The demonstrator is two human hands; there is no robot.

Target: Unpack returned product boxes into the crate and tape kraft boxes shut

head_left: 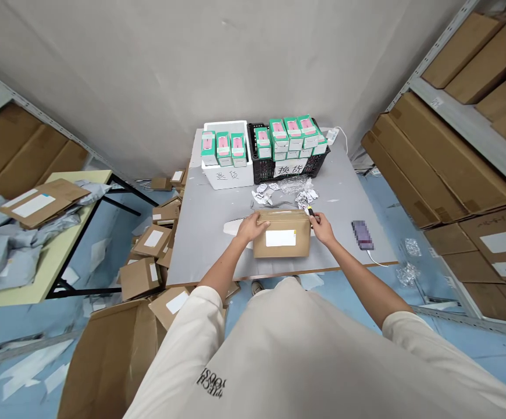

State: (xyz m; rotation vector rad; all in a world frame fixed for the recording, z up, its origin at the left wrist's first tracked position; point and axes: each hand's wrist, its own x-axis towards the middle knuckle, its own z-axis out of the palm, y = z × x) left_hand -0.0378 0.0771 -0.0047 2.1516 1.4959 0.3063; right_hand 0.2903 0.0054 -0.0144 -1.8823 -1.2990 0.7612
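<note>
The right hand (321, 227) hid part of a black-and-yellow tool (311, 212), whose tip was too small to make out. Print on the cardboard box (281, 250)'s white label (280, 238) was unreadable. Coarse squares obscured the phone (363, 235) at right. The bottom edge cut off a large open carton (109, 355), near left.

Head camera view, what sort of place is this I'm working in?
Probably a storeroom where parcels are handled: large cartons fill the metal shelving, labelled cardboard boxes lie piled on the floor, and a black crate of green-and-pink boxes stands on the grey table.
</note>
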